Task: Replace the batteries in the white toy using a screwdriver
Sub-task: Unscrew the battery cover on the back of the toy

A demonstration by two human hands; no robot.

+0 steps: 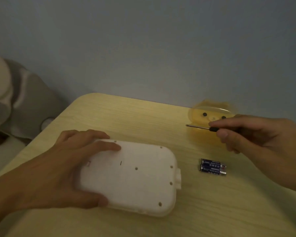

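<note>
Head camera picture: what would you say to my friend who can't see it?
A left hand grips a white toy lying on a wooden table, while the right hand holds a screwdriver. Two batteries lie near the toy.

The toy (132,177) at near centre is plain white with small dark holes; the table (126,117) is pale yellow with a fine wood grain. To the right, the two batteries (212,167) are dark blue with pale lettering, silver ends and a touch of red, and the screwdriver (213,129) has a silver shaft and black handle. The far-right dish (197,115) is translucent yellow with two dark spots, the wall (143,40) grey-blue, the far-left fabric (27,100) grey and cream.
</note>
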